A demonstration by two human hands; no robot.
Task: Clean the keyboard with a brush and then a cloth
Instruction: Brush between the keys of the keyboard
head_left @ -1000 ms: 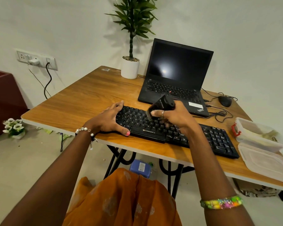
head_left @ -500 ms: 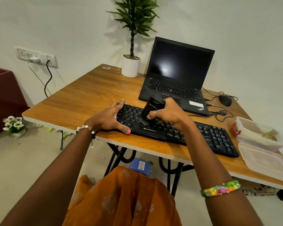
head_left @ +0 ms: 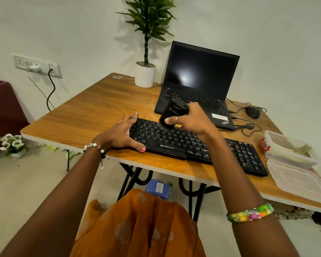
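keyboard (head_left: 198,145): black, lies along the near edge of the table (head_left: 93,115), angled, its right end closer to the table's edge. All positions below are relative to it.
brush (head_left: 171,114): black, tilted, head down over the upper-left key rows, handle end up and away toward the laptop (head_left: 198,86). Can't tell for sure if the bristles touch the keys; they're blurred. Tilt probably lets the tips reach into the key gaps.
right hand (head_left: 191,119): above the left-centre keys, grip wrapped around the brush body, fingers curled on its near face. Firm full-hand hold, likely for sweeping pressure.
left hand (head_left: 121,134): on the left end, fingers spread over the far-left corner, thumb on the front edge. Grip is wide and flat, holds nothing; looks like a brace so the board doesn't slide under brush strokes.
step: brushing stage, left section. Right half and numpad look still to do; that's a judgement.
cloth: not identifiable. Something pale sits in the open plastic box (head_left: 287,149) just off the right end, can't tell what it is. Its lid (head_left: 298,180) lies beside it, nearer the table's edge.
mouse (head_left: 252,112): behind the right end, cable looped near the laptop, out of the brush path.
plant pot (head_left: 145,75): well behind the left end, clear of the work.
risk: debris gets swept toward the laptop keys if strokes go away from the person.
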